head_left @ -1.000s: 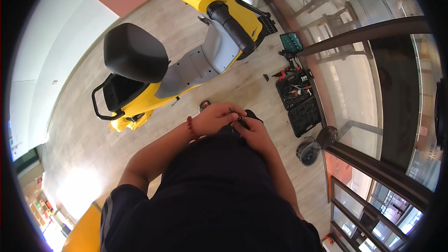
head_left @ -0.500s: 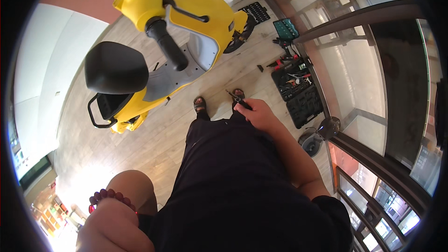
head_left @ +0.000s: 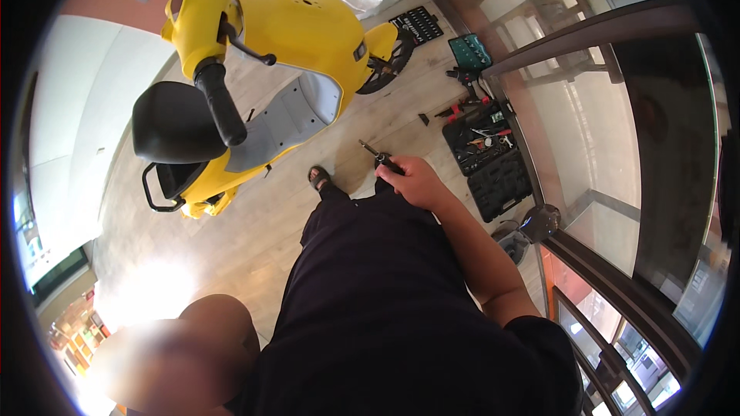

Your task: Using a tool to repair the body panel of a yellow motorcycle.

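I am seeing white lettering on one black panel (head_left: 416,27), lying toward the floor's (head_left: 258,258) far right corner. My right hand (head_left: 418,181) is gripping one screwdriver-like tool (head_left: 390,164) by its black handle, holding it above the floor between one yellow scooter (head_left: 301,27) and one open tool case (head_left: 499,185) near the right edge. My left hand (head_left: 166,362) is blurring out at lower left, so I cannot tell its state.

Tool (head_left: 389,164) held in right hand (head_left: 416,182); scooter (head_left: 304,27) parked ahead at left; toolbox (head_left: 487,160) laid on floor (head_left: 223,254) at right, beside glass partition (head_left: 590,139).
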`<state>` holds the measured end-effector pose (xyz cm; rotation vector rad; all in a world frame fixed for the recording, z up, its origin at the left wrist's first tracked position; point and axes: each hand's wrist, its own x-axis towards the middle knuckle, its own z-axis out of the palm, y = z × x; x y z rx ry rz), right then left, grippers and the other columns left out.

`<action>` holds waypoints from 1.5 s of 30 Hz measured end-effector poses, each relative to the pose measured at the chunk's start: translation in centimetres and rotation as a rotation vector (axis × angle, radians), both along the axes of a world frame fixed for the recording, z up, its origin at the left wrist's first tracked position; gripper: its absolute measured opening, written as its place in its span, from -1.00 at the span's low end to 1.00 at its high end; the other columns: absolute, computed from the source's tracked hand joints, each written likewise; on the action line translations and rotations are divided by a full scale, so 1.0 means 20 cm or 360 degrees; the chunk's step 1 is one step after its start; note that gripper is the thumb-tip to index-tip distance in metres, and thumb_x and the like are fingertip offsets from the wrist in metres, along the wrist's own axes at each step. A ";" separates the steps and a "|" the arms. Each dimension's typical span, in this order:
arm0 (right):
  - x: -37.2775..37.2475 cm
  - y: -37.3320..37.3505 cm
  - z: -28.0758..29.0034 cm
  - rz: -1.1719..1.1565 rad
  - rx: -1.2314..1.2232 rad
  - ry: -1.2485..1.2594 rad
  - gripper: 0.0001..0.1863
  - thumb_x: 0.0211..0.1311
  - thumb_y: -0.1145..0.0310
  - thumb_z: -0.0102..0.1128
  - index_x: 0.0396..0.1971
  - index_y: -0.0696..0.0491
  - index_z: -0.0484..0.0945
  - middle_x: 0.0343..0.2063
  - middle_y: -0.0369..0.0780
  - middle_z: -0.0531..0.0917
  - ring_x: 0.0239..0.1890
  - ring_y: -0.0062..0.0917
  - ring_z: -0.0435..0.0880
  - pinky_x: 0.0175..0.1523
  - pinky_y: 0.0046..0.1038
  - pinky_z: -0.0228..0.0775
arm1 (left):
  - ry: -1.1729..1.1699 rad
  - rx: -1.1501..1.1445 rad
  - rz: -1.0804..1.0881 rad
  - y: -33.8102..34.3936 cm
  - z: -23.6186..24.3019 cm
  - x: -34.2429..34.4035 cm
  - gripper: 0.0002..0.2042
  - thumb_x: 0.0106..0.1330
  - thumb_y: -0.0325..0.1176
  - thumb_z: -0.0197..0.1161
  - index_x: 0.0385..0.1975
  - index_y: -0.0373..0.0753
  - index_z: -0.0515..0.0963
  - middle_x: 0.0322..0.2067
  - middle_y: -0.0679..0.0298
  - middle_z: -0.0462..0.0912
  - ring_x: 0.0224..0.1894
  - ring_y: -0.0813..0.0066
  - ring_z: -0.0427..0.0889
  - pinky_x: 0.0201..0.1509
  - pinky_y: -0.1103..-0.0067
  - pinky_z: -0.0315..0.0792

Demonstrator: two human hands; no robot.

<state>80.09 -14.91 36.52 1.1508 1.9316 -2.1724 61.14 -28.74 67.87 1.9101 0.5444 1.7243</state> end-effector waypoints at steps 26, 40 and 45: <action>0.08 0.12 -0.02 -0.0179 0.0063 0.0069 -0.70 0.25 0.17 0.12 -0.36 0.14 0.58 -0.67 -0.35 0.48 -0.63 -0.70 0.41 -0.48 -0.57 0.24 | 0.0464 -0.0209 -0.0076 -0.03 0.13 0.01 -0.73 0.30 -0.26 0.17 -0.03 0.27 0.48 -0.60 0.52 0.32 -0.65 0.69 0.22 -0.55 0.65 0.06; 0.22 0.20 -0.08 -0.0412 0.0149 -0.0158 -0.77 0.25 0.25 0.13 -0.35 0.12 0.60 -0.66 -0.42 0.46 -0.64 -0.77 0.40 -0.50 -0.66 0.22 | 0.0414 -0.1900 0.0477 -0.25 -0.86 -0.05 -0.82 0.24 -0.37 0.10 -0.29 -0.32 0.57 -0.41 0.25 0.60 -0.39 0.49 0.54 -0.30 0.59 0.40; 0.20 0.19 -0.08 -0.0356 0.0171 -0.0205 -0.77 0.24 0.25 0.13 -0.34 0.12 0.60 -0.65 -0.41 0.48 -0.64 -0.77 0.41 -0.50 -0.66 0.22 | 0.0026 -0.2311 0.0509 -0.34 -1.09 0.01 -0.75 0.30 -0.38 0.06 -0.06 -0.30 0.47 -0.20 0.30 0.54 -0.18 0.62 0.46 -0.05 0.64 0.34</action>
